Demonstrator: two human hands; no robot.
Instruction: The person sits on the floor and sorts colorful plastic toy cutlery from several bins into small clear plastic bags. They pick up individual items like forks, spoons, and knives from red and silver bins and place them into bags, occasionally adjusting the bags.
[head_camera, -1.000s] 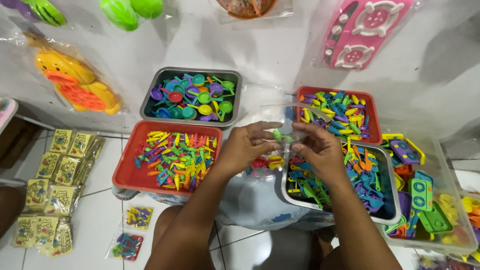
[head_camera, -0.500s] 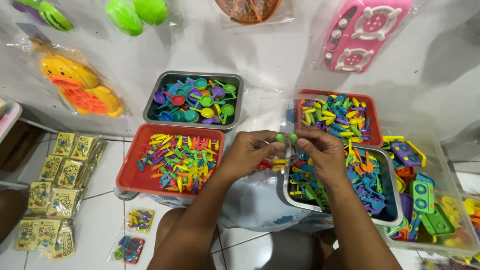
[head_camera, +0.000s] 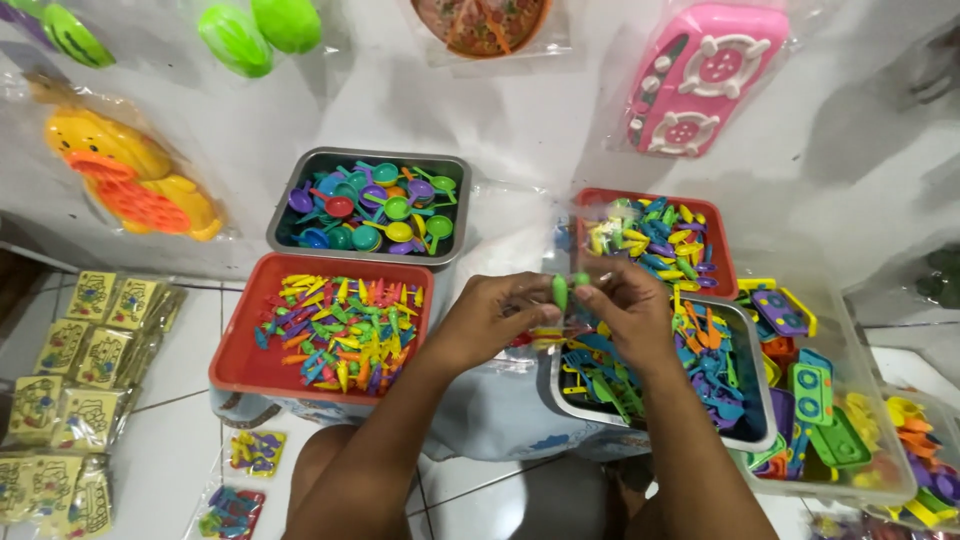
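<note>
My left hand (head_camera: 492, 322) and my right hand (head_camera: 628, 310) meet in the middle of the view, both pinching a small clear plastic bag (head_camera: 560, 300) with little green toy pieces at its top. They hover above the gap between a red tray (head_camera: 240, 360) of mixed coloured toy cutlery on the left and a metal tray (head_camera: 752, 440) of blue, yellow and orange toy pieces on the right. Beneath the bag some red and yellow pieces show, partly hidden by my fingers.
A metal tray (head_camera: 300, 168) of toy ladles stands at the back, a red tray (head_camera: 722, 262) of small pieces right of it. A clear bin (head_camera: 845, 330) of toy stoves is far right. Packed yellow bags (head_camera: 80, 390) lie left. Bagged toys hang on the wall.
My hands and the bag have stayed above the trays with only small finger shifts. The camera has tipped slightly, so the trays sit a little lower in view.
</note>
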